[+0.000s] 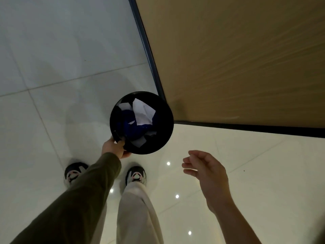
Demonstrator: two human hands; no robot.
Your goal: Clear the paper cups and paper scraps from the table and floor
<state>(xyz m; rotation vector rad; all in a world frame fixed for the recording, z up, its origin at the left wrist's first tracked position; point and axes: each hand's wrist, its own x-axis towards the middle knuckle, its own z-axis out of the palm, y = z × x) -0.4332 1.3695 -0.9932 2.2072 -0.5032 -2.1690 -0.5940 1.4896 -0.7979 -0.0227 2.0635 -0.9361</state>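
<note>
A pale tiled floor (52,67) fills most of the view, with the corner of a wooden table (237,59) at upper right. Just beside that corner is a round black bin (162,136). The left hand (114,148) grips its near rim, fingers curled over the edge. The right hand (207,175) hangs empty, fingers loosely spread. White paper scraps (143,111) lie inside the bin.

Only one view is supplied: head-worn, wide-angle. The scene is seen from standing head height, aimed almost straight down. The tiled floor (52,88) and shoes (135,175) are framed far below; the table corner (228,64) is caught upper right, nearer.
</note>
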